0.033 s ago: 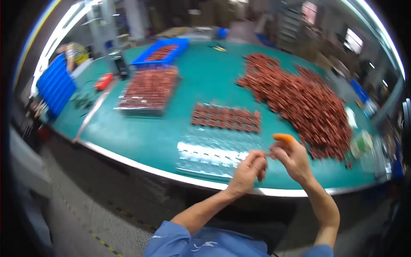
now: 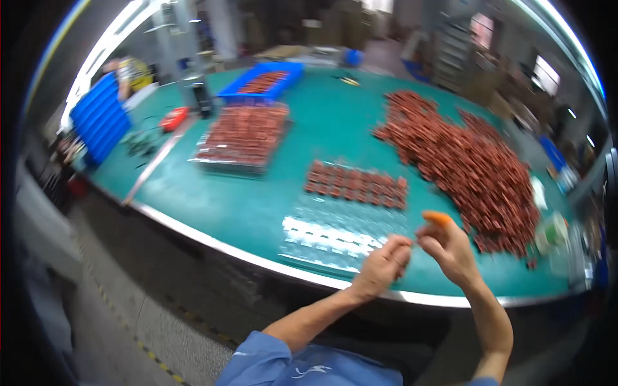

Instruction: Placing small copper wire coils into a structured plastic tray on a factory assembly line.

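Observation:
My left hand (image 2: pixel 384 265) is closed near the front edge of the table, fingers curled and thumb pressed to them; anything held there is too small to make out. Just to its right, my right hand (image 2: pixel 449 249) has its thumb and fingers drawn together, with an orange finger cot (image 2: pixel 437 217) on one finger. Whatever it pinches is blurred. Beside the left hand lies a transparent plastic tray (image 2: pixel 322 239) with pockets. Small reddish-brown parts (image 2: pixel 356 184) fill its far rows, while its near rows hold nothing.
A large heap of the same reddish parts (image 2: pixel 470 167) spreads over the green table (image 2: pixel 335 116) at right. Filled trays (image 2: pixel 241 138) are stacked at left, before a blue bin (image 2: pixel 283 80). A red tool (image 2: pixel 174 119) and an upright blue crate (image 2: pixel 100 119) stand farther left.
The whole view has shifted, so table and trays appear farther right and lower. My hands stay near each other by the tray, their fingertips slightly farther apart.

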`<state>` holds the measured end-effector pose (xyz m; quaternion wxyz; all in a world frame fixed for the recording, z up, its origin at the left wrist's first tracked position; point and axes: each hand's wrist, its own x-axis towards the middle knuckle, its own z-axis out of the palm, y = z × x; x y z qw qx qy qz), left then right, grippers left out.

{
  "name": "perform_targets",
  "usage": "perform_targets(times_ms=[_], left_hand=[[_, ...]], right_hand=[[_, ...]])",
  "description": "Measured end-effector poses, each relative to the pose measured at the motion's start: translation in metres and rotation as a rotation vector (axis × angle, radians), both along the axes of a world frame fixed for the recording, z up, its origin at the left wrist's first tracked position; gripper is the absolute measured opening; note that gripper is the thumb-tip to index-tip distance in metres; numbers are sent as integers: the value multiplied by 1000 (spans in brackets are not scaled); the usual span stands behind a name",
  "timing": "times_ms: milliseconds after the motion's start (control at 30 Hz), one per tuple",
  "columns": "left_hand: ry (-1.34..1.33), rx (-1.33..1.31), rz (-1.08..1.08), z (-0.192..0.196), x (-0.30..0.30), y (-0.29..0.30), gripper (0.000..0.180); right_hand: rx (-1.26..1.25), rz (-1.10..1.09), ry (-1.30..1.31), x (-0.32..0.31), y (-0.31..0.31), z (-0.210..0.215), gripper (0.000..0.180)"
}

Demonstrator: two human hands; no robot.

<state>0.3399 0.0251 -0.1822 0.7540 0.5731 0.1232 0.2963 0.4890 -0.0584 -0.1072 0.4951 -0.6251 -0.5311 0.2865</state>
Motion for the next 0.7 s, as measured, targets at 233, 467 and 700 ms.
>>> perform_targets(times_ms=[233,467,700], left_hand=[[-145,-99,-253,10,-14,0,17],[-249,-306,-233,6,-11,-1,21],[-237,-206,-112,-10,0,2,23]], right_hand=[[-132,-11,-194,-15,-9,11,16],[385,-57,-846,-27,-1,11,7],[425,26,-933,-38,-7,7,8]])
